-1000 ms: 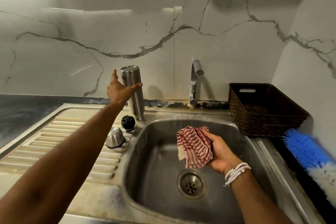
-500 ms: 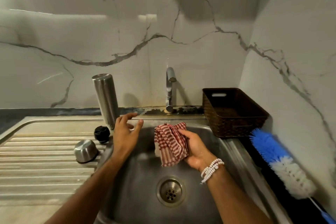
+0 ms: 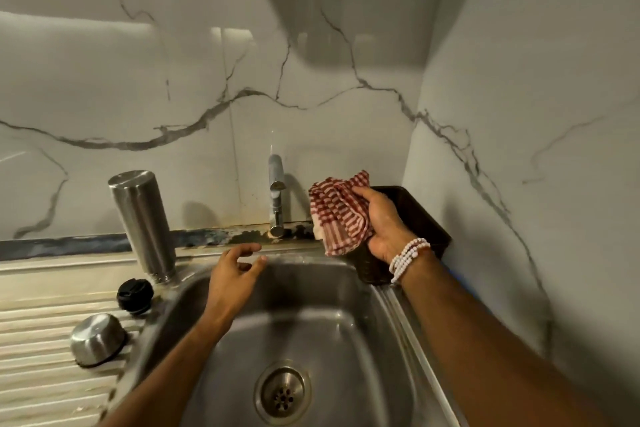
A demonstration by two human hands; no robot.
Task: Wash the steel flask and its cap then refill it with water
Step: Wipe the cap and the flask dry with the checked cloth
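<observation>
The steel flask (image 3: 143, 222) stands upside down at the back left corner of the sink (image 3: 194, 291). Its black stopper (image 3: 135, 296) and steel cap (image 3: 97, 339) lie on the ribbed drainboard (image 3: 38, 357) in front of it. My left hand (image 3: 233, 276) hovers over the back of the basin, fingers apart, holding nothing, to the right of the flask. My right hand (image 3: 382, 222) is raised over the brown basket (image 3: 429, 218) and grips a red-and-white checked cloth (image 3: 337, 211).
A steel tap (image 3: 276, 198) rises behind the basin, between my hands. The drain (image 3: 283, 395) sits in the basin floor. Marble walls close in behind and on the right. A strip of blue brush (image 3: 457, 274) shows past my right forearm.
My right hand has lifted the cloth up and right, from over the basin to above the basket. My left hand let go of the flask earlier and now hangs open over the basin.
</observation>
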